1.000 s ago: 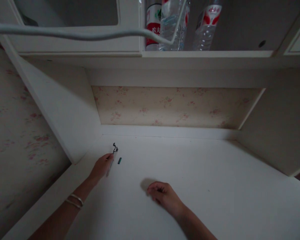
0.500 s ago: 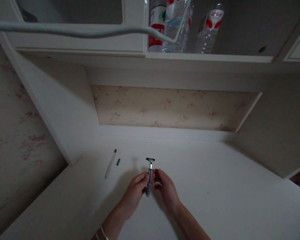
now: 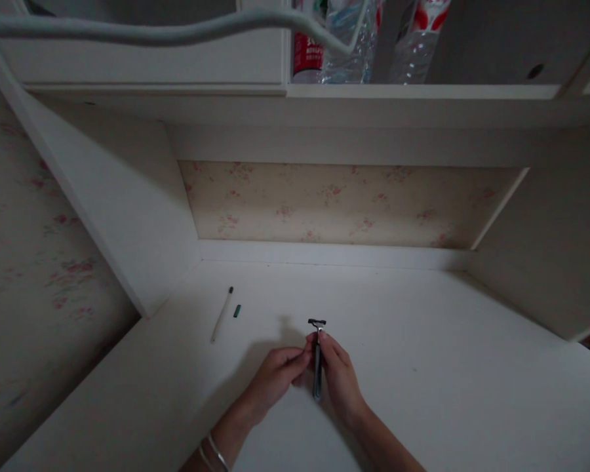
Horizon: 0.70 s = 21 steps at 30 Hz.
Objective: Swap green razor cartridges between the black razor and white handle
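A razor with a dark grey handle stands roughly upright above the white tabletop, its black head at the top. My right hand grips it near the neck between thumb and fingers. Just left of the handle is my left hand, its thumb and fingers pressed together and their tips close to the right fingertips. Whether the left fingers touch the razor or hold anything is hidden. To the left lie a white toothbrush with a dark head and a small green piece, perhaps a cover.
The white tabletop runs back to a floral panel between side walls. Overhead, a shelf holds several plastic bottles, with a pale bent bar crossing in front.
The razor has passed from the left fingers into the right hand's grip. Both hands sit slightly further right in view, and the view has tipped a little downward.
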{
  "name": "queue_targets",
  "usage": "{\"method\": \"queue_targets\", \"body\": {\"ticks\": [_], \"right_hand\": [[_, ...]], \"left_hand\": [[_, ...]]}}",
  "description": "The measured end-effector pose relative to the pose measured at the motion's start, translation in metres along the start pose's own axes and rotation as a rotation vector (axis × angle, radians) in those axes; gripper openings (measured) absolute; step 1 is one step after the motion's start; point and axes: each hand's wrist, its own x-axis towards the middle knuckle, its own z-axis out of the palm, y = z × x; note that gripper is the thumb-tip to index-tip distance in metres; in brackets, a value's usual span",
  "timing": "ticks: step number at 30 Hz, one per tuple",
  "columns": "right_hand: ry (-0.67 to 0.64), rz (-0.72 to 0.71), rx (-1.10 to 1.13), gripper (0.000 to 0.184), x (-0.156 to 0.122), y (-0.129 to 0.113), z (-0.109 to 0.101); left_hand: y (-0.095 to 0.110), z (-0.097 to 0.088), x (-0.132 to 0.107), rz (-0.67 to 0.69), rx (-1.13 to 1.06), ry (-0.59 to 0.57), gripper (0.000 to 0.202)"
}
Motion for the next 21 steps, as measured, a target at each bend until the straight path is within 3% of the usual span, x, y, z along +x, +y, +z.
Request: {"method": "queue_targets", "body": {"ticks": [4,8,14,21], "right_hand": [[0.003,-0.071,-0.051,0.042,0.002,-0.001,-0.01],[-0.049,-0.004,-0.018,0.04,-0.002,0.003,-0.009],[-0.148,0.159,0.043,0.043,-0.017,0.011,0.003],[-0.199,0.185,0.042,0.043,-0.02,0.011,0.003]], "left_hand": [[0.004,-0.007,0.002,-0.002,-0.167,0.099,0.029],[0.003,-0.009,0.002,-0.004,-0.358,0.153,0.029],[0.0,-0.008,0.001,-0.005,-0.481,0.043,0.036],[0.003,-0.006,-0.001,0.009,-0.555,-0.04,0.035]]}}
